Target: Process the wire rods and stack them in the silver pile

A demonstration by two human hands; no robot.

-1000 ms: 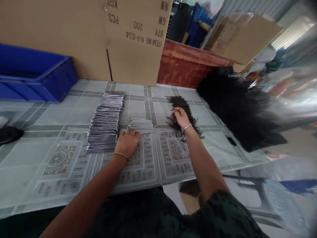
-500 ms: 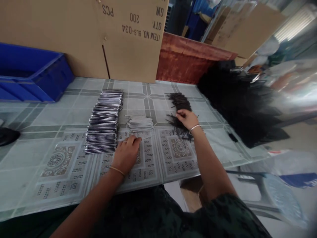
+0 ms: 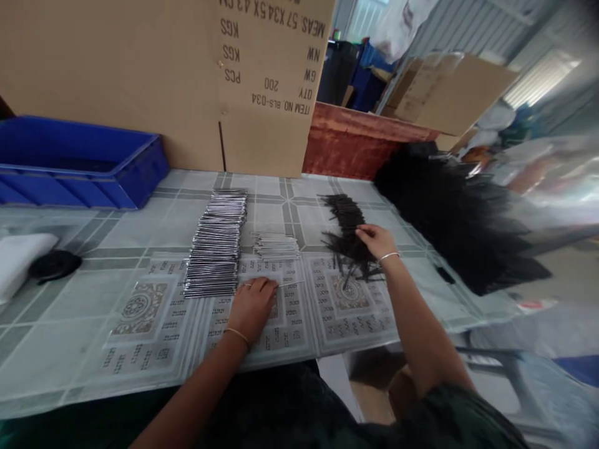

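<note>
My left hand (image 3: 253, 307) rests low over the table, closed on one end of a thin pale rod (image 3: 291, 284) that sticks out to the right. Just beyond it lies a small bundle of plain pale rods (image 3: 277, 247). To its left runs a long row of shiny, ridged metal rods (image 3: 216, 244). My right hand (image 3: 377, 241) is at the right edge of a pile of thin black sticks (image 3: 347, 215), thumb and fingertips pinched together against it. Whether a single stick is between those fingertips is too small to tell. Loose black sticks (image 3: 349, 252) are scattered below.
A blue plastic bin (image 3: 135, 171) stands at the back left before a large cardboard sheet (image 3: 262, 140). A round black object (image 3: 55, 265) and a white bundle (image 3: 21, 259) lie at far left. A big black heap (image 3: 449, 218) covers the table's right side.
The view has tilted up and shifted left, bringing in more of the bin and cardboard. My right hand has moved slightly to the right side of the black pile. My left hand keeps its rod.
</note>
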